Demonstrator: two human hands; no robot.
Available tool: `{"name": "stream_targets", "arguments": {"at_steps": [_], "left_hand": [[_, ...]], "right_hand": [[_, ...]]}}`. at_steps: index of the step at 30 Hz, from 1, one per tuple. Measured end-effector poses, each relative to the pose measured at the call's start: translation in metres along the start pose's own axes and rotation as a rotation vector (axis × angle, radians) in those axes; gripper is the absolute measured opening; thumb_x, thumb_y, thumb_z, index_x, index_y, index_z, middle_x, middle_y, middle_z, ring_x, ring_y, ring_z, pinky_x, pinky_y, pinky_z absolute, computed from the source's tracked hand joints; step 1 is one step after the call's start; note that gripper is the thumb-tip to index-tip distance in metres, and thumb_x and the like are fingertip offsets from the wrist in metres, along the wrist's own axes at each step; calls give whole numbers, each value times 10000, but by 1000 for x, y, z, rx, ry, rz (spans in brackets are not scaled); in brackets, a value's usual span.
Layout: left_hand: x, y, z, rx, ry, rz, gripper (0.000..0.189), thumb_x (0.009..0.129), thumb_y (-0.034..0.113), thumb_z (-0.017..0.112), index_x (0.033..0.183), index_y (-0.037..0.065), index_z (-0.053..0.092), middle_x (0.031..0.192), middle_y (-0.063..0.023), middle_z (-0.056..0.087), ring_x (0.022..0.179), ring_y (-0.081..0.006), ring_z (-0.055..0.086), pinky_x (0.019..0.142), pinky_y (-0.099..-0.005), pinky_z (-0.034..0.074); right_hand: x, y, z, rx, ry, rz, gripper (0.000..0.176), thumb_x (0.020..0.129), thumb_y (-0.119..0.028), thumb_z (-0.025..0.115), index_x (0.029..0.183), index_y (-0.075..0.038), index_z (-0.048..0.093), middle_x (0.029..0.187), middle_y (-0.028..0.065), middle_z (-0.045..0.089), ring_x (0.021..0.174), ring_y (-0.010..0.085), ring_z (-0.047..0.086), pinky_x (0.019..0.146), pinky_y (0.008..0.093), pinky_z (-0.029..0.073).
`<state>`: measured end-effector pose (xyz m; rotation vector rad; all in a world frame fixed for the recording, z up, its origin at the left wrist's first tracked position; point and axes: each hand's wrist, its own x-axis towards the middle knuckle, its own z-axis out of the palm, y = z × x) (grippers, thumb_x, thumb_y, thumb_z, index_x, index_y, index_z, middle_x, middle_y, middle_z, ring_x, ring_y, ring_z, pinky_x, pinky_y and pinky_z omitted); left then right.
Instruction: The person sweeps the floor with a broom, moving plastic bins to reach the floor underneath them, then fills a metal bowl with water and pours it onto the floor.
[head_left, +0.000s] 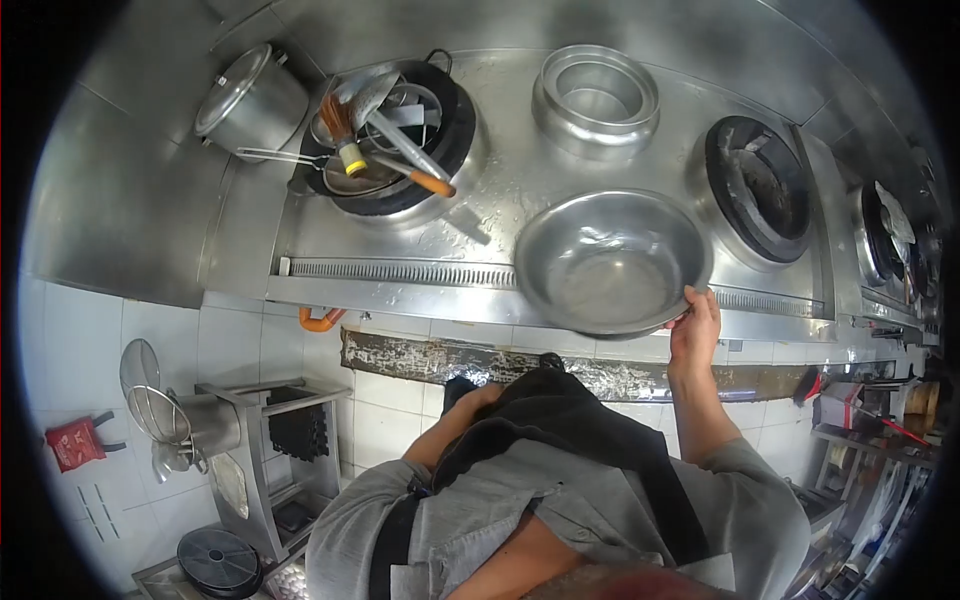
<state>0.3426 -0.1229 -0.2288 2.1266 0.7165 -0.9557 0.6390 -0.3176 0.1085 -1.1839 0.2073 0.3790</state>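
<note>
My right hand (pixel 697 327) grips the near right rim of a wide stainless steel basin (pixel 610 285), thumb up on the edge and fingers curled underneath. The basin is bare inside and overlaps the front edge of the metal cooking range (pixel 480 285). My left hand (pixel 478 398) is low at my waist, beside the dark apron (pixel 560 420), which partly covers it; its fingers are hidden.
Behind the basin stands a round steel pot (pixel 598 140). A burner ring (pixel 720 190) lies to the right. At left, a wok holds a brush (pixel 341 130), a ladle (pixel 375 97) and strainers, near a lidded pot (pixel 258 98). A metal rack (pixel 250 440) stands lower left.
</note>
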Motion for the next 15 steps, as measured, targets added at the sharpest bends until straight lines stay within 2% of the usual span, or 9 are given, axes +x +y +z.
{"name": "stream_targets", "arguments": {"at_steps": [2, 4, 6, 7, 10, 12, 13, 14, 15], "left_hand": [[3, 29, -44, -4, 43, 67, 445, 847, 391, 509, 1039, 11, 636, 1064, -224, 616, 1042, -350, 576, 888, -414, 448], [-24, 72, -123, -54, -15, 188, 569, 836, 510, 512, 1104, 18, 607, 1102, -218, 604, 1056, -345, 571, 911, -394, 439], [-26, 98, -181, -196, 90, 241, 466, 875, 457, 492, 1098, 66, 609, 1113, -167, 611, 1072, -297, 561, 927, -378, 414], [-21, 110, -213, -183, 141, 306, 524, 876, 504, 489, 1146, 67, 594, 1153, -131, 604, 1084, -260, 555, 948, -361, 400], [-37, 186, -329, -297, 255, 442, 543, 855, 452, 567, 1220, 51, 544, 1170, -145, 597, 1093, -275, 555, 939, -346, 412], [-35, 239, -393, -483, 374, 569, 392, 862, 315, 621, 1151, 52, 595, 1069, -61, 639, 993, -138, 568, 880, -294, 431], [-3, 252, -422, -538, 421, 686, 409, 848, 320, 639, 1158, 58, 592, 1080, -63, 636, 1005, -138, 562, 899, -295, 419], [-3, 281, -457, -510, 493, 723, 456, 827, 312, 670, 1200, 71, 566, 1131, -79, 616, 1032, -158, 560, 931, -296, 404], [15, 288, -458, -521, 452, 731, 456, 827, 312, 670, 1200, 71, 566, 1131, -79, 616, 1032, -158, 560, 931, -296, 404]], "right_hand": [[19, -9, -13, 7, 42, -61, 100, 813, -84, 545, 876, -37, 483, 694, 57, 521, 451, 151, 494, 416, 274, 453], [42, -11, -26, 23, 138, -184, 92, 832, -106, 524, 836, -29, 473, 672, 76, 523, 449, 152, 477, 437, 281, 458], [57, -20, -34, 19, 181, -200, 96, 834, -104, 518, 843, -24, 465, 685, 72, 515, 458, 152, 478, 446, 275, 461], [59, -27, -38, 3, 228, -236, 98, 832, -104, 517, 847, -23, 465, 681, 69, 510, 459, 150, 477, 446, 272, 456], [62, -45, -59, -62, 409, -284, 100, 826, -110, 516, 814, -26, 465, 638, 60, 494, 441, 131, 454, 423, 244, 398], [56, -60, -75, -79, 414, -272, 96, 825, -118, 517, 813, -32, 475, 633, 63, 518, 422, 121, 439, 405, 234, 366], [53, -71, -66, -118, 532, -274, 100, 824, -130, 519, 847, -36, 494, 636, 76, 552, 404, 113, 429, 386, 233, 346], [53, -76, -75, -151, 417, -286, 135, 822, -151, 522, 877, -28, 512, 648, 84, 561, 427, 119, 471, 379, 233, 363], [56, -78, -74, -172, 452, -286, 135, 822, -151, 522, 877, -28, 512, 648, 84, 561, 427, 119, 471, 379, 233, 363]]}}
